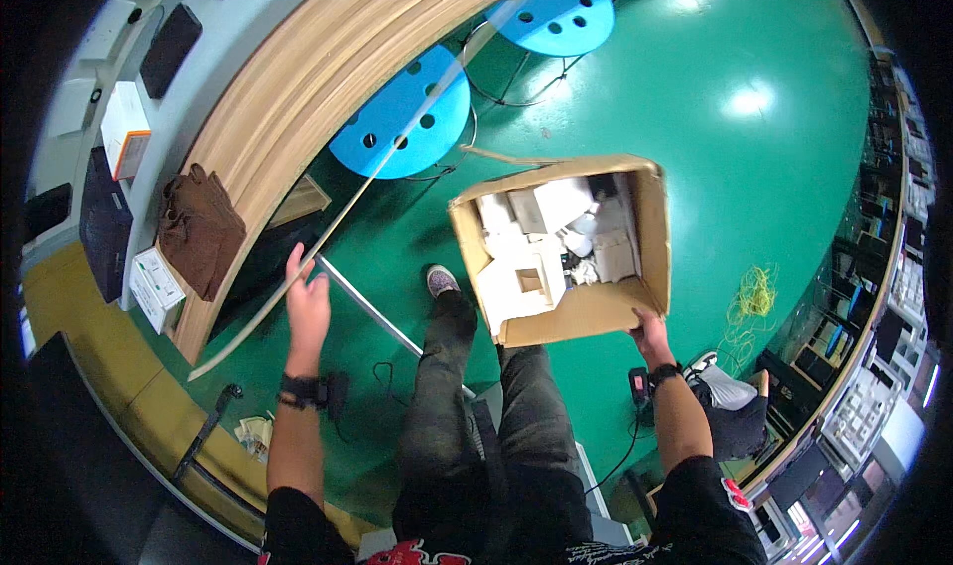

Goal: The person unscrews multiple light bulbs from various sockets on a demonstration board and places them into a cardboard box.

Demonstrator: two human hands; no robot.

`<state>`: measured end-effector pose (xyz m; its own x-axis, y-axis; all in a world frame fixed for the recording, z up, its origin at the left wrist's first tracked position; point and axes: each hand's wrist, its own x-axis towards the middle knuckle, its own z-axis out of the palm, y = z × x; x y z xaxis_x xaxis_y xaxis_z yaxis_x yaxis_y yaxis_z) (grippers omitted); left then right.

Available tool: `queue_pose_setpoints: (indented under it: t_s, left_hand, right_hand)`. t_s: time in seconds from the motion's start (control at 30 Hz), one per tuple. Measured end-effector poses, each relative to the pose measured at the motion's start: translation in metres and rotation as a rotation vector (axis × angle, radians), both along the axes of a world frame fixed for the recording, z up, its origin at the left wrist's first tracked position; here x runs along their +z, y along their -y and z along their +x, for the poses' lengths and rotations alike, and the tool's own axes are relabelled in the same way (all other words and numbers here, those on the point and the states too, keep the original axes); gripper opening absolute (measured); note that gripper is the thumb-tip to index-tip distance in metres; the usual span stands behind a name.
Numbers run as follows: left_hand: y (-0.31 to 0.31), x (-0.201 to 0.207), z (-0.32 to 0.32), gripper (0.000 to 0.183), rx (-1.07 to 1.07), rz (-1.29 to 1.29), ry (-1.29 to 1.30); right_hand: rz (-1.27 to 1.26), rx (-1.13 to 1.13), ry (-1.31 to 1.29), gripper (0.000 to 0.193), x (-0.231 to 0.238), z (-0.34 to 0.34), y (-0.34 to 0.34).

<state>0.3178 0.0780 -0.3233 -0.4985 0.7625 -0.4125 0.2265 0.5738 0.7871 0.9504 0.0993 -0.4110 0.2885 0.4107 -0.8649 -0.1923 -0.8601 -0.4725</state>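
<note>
An open cardboard box [655,252] hangs over the green floor ahead of my legs. Small white cartons [526,277], white packets and a few dark bits lie inside it. My right hand [651,335] grips the box at its near right corner, thumb over the rim. To the left, my left hand [308,307] is off the box, with fingers stretched upward and thumb apart. A long, thin pale strip [352,203] passes across that hand at the fingers; whether they touch cannot be made out. Both wrists wear dark bands, with a small device near each.
A wooden table edge [268,78] curves along the left, carrying a brown cloth [201,227] and a white carton [156,285]. Blue round stools [422,118] stand beside it. A yellow-green wire tangle [751,297] lies right, near a crouching person [735,416]. Equipment-laden benches [864,406] line the right.
</note>
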Motion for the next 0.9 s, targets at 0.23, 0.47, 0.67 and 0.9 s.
queue_pose_setpoints:
  t_s: [0.23,0.47,0.67,0.9]
  left_hand:
    - [-0.002,0.034,-0.015,0.051,0.443,0.259,0.539]
    - [-0.002,0.035,-0.019,0.056,0.384,0.396,0.376]
    - [0.016,0.029,-0.011,0.064,0.305,0.242,0.016]
    - [0.012,-0.001,0.020,0.068,0.278,0.268,-0.054]
  right_hand:
    - [-0.066,0.128,-0.024,0.022,-0.183,-0.091,-0.040]
    - [-0.177,0.021,-0.018,0.017,-0.308,-0.094,-0.008]
    - [0.052,0.391,-0.102,0.022,-0.340,-0.073,-0.014]
    - [-0.145,0.201,-0.131,0.029,-0.352,-0.081,-0.029]
